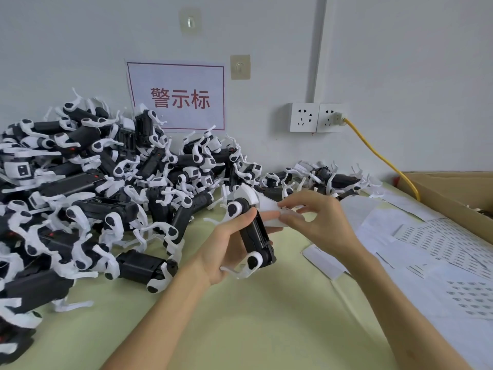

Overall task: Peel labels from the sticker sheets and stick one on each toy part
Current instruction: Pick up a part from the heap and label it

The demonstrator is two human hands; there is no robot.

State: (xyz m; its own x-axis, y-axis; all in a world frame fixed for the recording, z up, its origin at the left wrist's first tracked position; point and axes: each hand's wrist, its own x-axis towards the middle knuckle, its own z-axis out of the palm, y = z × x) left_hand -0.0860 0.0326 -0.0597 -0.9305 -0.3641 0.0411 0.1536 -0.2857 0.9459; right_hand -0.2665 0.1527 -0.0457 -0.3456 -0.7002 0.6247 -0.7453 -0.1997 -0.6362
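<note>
At the far left we see a large heap of toy parts [88, 188], black bodies with white legs, tangled together and spreading across the pale green table [240, 324] right up to the wall [400, 62]. On the wall above the heap hangs a white sign [176, 97] with a red border and red characters, with one hook [190, 22] above it and a second hook [240, 67] just beside its upper right corner. Moving towards the middle, the left hand [226, 252] has its fingers curled round the black body of a single toy part [254, 236], gripping it above the table, tilted, with one white leg joint at the top and another at the bottom. Just to the right, the right hand [322, 222] has its thumb and fingertips closed in a pinch on a small white piece [269, 210] at the upper end of the toy part; we cannot tell whether this piece is a label, backing paper or part of the toy. Behind the hands lies a smaller cluster of toy parts [328, 178] against the wall. Above it are two white sockets [304, 117], and from a plug [337, 119] in the right one a yellow cable [381, 157] runs down to the right, behind a cardboard box [437, 190]. In front of the box, at the right of the table, the sticker sheets [448, 244] lie flat and overlapping, their rows of small printed labels showing, well apart from the heap
</note>
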